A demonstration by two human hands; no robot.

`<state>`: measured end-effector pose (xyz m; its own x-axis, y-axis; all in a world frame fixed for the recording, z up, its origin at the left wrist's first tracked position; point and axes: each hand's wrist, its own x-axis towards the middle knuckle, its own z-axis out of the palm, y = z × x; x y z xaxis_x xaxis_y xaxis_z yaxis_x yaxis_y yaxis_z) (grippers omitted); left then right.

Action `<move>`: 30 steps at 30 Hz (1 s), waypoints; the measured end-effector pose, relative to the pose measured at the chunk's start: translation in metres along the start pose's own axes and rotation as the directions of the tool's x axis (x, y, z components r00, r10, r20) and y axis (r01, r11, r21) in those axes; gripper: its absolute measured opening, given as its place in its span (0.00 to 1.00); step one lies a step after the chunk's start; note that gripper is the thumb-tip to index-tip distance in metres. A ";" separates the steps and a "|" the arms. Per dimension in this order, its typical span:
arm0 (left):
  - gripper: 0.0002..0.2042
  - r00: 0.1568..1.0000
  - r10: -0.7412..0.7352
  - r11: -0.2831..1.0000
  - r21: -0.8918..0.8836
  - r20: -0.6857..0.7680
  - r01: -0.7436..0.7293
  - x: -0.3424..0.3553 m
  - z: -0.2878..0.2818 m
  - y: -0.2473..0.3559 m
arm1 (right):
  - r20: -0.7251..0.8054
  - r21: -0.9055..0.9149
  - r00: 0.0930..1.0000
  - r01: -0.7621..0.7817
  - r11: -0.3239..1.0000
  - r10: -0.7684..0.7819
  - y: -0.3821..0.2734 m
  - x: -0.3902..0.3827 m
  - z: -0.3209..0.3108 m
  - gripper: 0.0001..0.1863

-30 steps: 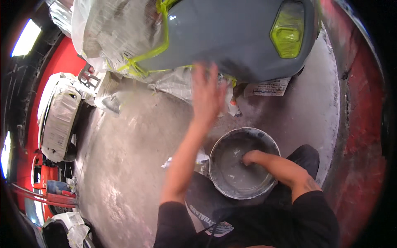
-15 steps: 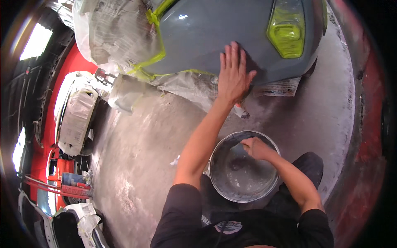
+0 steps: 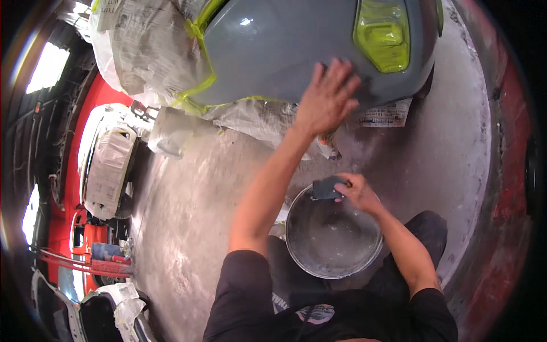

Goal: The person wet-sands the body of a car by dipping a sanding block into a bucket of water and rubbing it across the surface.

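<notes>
Dark pad (image 3: 327,188): being pinched at its right end between the thumb and fingers of the right hand (image 3: 356,192), jutting leftward from the fingertips, appearing over the far rim of the bucket (image 3: 297,245). Left hand (image 3: 327,102): showing fingers wide apart and blurred, appearing against the grey panel (image 3: 273,57) beyond the bucket, with contact not being discernible. Yellow-green lamp-shaped insert (image 3: 383,37): sitting in the panel, beyond the bucket and rightward.

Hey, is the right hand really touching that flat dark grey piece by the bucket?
Touching. The head view shows it: the right hand grips the dark grey piece at its right end, with no gap between them.
</notes>
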<state>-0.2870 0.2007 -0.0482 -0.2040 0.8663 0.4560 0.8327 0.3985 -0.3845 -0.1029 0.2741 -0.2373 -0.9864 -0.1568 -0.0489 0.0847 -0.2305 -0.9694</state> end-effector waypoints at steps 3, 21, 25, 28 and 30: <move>0.31 0.987 -0.162 0.955 -0.254 -0.017 0.152 -0.062 -0.004 0.030 | -0.191 0.258 0.981 0.073 0.963 -0.024 -0.031 -0.011 -0.010 0.15; 0.13 0.330 -0.608 -0.493 -0.669 0.722 0.557 -0.164 -0.013 0.123 | -0.072 0.274 0.997 0.020 0.962 -0.001 -0.031 0.009 -0.036 0.15; 0.25 0.602 -0.311 -0.778 -0.561 0.735 0.284 -0.174 -0.017 0.115 | 0.025 0.151 1.000 0.012 0.989 -0.016 -0.039 0.008 -0.033 0.15; 0.24 0.566 -0.256 -0.847 -0.464 0.784 0.260 -0.162 -0.020 0.120 | -0.007 0.075 0.999 0.050 0.996 -0.050 -0.027 0.013 -0.027 0.15; 0.24 0.441 -0.368 -0.747 -0.543 0.819 0.385 -0.159 -0.024 0.112 | -0.133 0.194 0.991 0.054 0.979 -0.028 -0.036 0.007 -0.022 0.16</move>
<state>-0.1493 0.1008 -0.1445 -0.8177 0.4820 -0.3148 -0.4211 -0.1279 0.8980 -0.1163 0.3023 -0.2084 -0.9983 -0.0215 -0.0533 0.0574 -0.4208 -0.9053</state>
